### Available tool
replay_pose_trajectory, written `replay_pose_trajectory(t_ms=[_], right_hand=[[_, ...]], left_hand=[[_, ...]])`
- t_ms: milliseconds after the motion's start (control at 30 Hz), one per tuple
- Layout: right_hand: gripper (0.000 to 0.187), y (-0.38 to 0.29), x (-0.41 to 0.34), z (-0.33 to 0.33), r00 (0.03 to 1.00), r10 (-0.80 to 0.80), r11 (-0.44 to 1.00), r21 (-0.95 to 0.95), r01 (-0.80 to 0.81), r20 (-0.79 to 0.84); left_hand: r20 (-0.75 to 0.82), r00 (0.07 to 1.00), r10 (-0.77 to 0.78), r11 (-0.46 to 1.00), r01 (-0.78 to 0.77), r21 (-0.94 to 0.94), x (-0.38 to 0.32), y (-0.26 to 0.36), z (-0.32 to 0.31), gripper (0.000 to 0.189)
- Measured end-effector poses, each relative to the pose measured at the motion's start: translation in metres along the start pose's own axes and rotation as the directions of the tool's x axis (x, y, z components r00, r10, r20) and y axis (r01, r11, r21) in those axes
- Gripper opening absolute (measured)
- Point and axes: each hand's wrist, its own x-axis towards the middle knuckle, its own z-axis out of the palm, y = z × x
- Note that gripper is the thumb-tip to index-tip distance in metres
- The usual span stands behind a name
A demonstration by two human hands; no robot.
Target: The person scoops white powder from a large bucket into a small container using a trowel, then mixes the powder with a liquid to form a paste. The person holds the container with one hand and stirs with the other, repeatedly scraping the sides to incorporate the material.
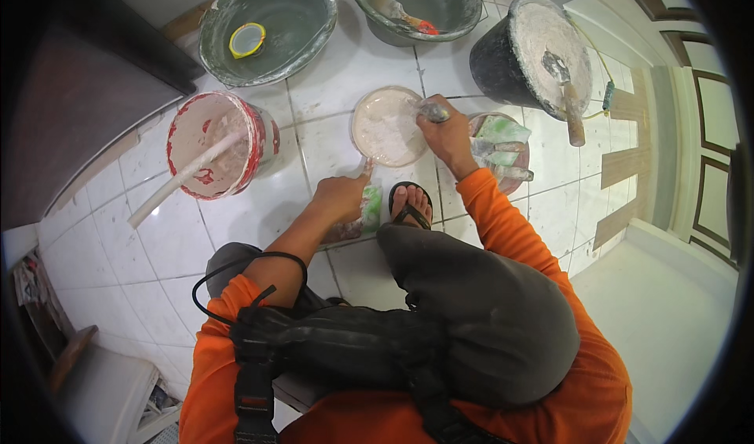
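A round container (pixel 386 128) of pale, wet plaster-like paste stands on the tiled floor between my hands. My right hand (pixel 446 131) is closed around the handle of a metal tool (pixel 435 111), whose end reaches the paste's right side. My left hand (pixel 343 196) is at the container's near edge, one finger extended to its rim; whether it grips anything is hidden. A green and white smeared piece (pixel 371 208) lies beside my left hand. To the right of my right hand, a round reddish container (pixel 521 167) bears putty knives (pixel 509 173) and a green-white piece (pixel 500 133).
A red-rimmed bucket (pixel 257 149) with a pale stick (pixel 188 176) stands left. Two dark basins (pixel 206 49) (pixel 480 16) hold water, one with a tape roll (pixel 246 40), one with a brush (pixel 400 12). A black bucket (pixel 498 61) of powder bears a trowel (pixel 570 102).
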Motion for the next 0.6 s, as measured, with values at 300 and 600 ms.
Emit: replay_pose_trajectory(t_ms=[300,600], right_hand=[[0.03,-0.01,-0.059,0.023,0.942,-0.318,0.911,-0.241,0.334,0.106],[0.029,-0.007,-0.01,-0.003,0.992,-0.12,0.992,-0.028,0.121,0.051]], left_hand=[[0.026,1.0,0.009,1.0,-0.009,0.01,0.012,-0.004,0.006,0.094],[0.017,1.0,-0.021,1.0,0.021,0.014,0.003,0.0,-0.001,0.096]])
